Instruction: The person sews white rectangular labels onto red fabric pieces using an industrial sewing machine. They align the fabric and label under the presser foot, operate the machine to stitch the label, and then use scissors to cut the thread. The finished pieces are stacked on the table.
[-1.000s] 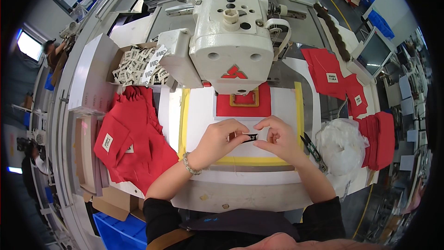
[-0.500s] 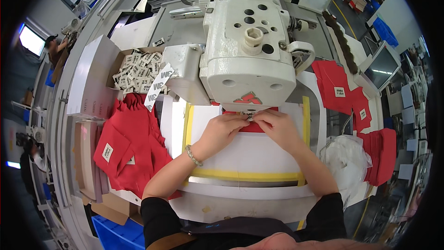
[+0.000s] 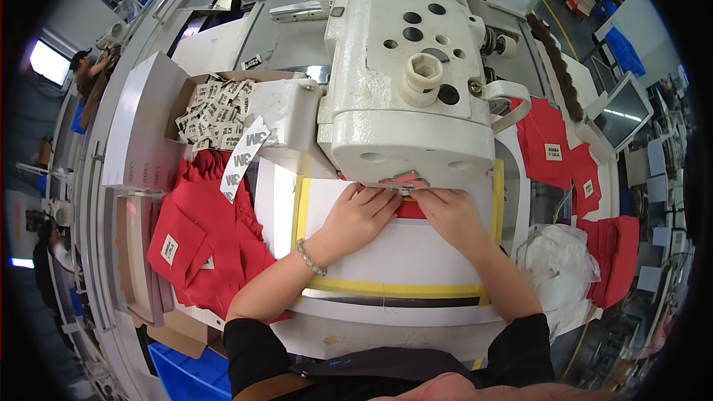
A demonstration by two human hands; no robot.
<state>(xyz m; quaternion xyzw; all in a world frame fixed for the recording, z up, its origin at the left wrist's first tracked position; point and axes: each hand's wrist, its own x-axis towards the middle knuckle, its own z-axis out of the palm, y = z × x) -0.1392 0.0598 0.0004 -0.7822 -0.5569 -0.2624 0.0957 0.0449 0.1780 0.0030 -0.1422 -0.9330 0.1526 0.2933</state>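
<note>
Under the head of the white sewing machine (image 3: 412,134), my left hand (image 3: 358,215) and my right hand (image 3: 449,219) meet at a red fabric piece (image 3: 412,210) on a white board (image 3: 390,252) edged with yellow tape (image 3: 401,289). Both hands have bent, closed fingers, their tips close together at the bottom of the machine head. A small pale piece shows between them, but the machine and fingers hide most of it, so I cannot make out what they grip.
At left are a box of small printed labels (image 3: 215,108), a white printed strip (image 3: 238,160) and piled red fabric (image 3: 208,230). At right are red pieces (image 3: 538,126), a plastic bundle (image 3: 553,267) and a screen (image 3: 624,119). Another person (image 3: 85,74) works at far left.
Both hands have moved forward from the middle of the board to the machine head, carrying the small label to the red fabric. The right fingers, apart earlier, have drawn together.
</note>
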